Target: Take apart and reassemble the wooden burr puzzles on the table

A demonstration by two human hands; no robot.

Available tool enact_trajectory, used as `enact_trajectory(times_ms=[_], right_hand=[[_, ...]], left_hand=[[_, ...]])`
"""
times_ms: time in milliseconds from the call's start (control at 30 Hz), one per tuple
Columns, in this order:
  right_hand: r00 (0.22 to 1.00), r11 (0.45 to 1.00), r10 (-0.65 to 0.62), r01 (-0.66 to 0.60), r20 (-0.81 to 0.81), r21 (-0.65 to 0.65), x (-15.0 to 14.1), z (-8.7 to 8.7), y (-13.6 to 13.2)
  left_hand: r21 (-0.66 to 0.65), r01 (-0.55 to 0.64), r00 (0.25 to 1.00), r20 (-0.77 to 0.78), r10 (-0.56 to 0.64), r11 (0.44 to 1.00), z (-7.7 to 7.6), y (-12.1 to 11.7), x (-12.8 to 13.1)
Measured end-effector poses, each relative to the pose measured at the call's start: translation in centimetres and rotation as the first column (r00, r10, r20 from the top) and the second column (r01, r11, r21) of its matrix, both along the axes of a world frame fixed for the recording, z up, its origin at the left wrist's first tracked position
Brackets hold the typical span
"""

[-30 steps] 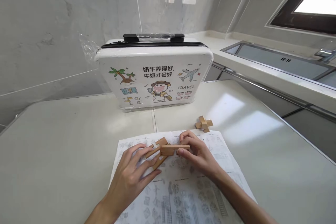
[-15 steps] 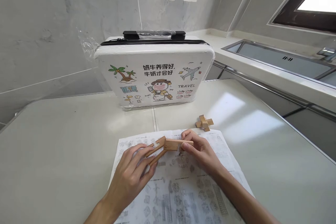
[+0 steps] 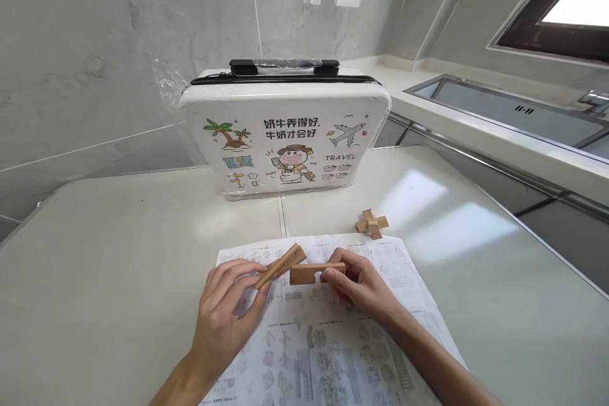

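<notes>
Between the thumb and fingers of my left hand are slim wooden puzzle pieces, lying close together and slanting up to the right; how many there are is hard to tell. My right hand pinches the right end of a notched wooden puzzle piece, held nearly level, with its cut-out facing down. The left end of that piece is close to the pieces in my left hand. Under both hands lies a printed instruction sheet with small diagrams. A cross-shaped wooden puzzle rests just beyond the sheet's upper right edge.
A white case with cartoon prints and a black handle, wrapped in clear plastic, stands at the back against the grey tiled wall. To the right is a counter with a sink. The pale table extends on both sides.
The notched piece in my right hand has come away from the pieces in my left hand and moved slightly lower. The pieces in my left hand have drawn closer together.
</notes>
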State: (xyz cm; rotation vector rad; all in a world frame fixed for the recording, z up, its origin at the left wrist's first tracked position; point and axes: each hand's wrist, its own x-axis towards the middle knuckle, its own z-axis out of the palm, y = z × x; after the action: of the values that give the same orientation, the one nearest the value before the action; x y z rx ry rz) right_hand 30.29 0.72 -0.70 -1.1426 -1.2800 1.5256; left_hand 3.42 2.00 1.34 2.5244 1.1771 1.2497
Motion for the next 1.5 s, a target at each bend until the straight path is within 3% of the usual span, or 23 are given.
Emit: enact_trajectory(times_ms=[300, 533, 967, 1500], right_hand=[[0.998, 0.998, 0.01, -0.014, -0.061, -0.067, -1.5, 1.0, -0.3], [0.997, 0.996, -0.046, 0.041, -0.064, -0.077, -2.9, 1.1, -0.9], [0.997, 0.993, -0.067, 0.064, -0.031, -0.098, -3.7, 0.8, -1.7], [0.996, 1.0, 0.016, -0.013, 0.091, -0.028, -3.3, 0.7, -1.8]], left_hand=[[-0.03, -0.028, 0.996, 0.089, 0.031, 0.999, 0.4, -0.9, 0.8], [-0.056, -0.023, 0.994, 0.105, 0.028, 0.998, -0.7, -1.6, 1.2], [0.103, -0.025, 1.0, -0.013, 0.027, 0.994, -0.8, -1.5, 1.1], [0.024, 0.069, 0.995, -0.072, -0.067, 0.997, -1.5, -1.5, 0.7]])
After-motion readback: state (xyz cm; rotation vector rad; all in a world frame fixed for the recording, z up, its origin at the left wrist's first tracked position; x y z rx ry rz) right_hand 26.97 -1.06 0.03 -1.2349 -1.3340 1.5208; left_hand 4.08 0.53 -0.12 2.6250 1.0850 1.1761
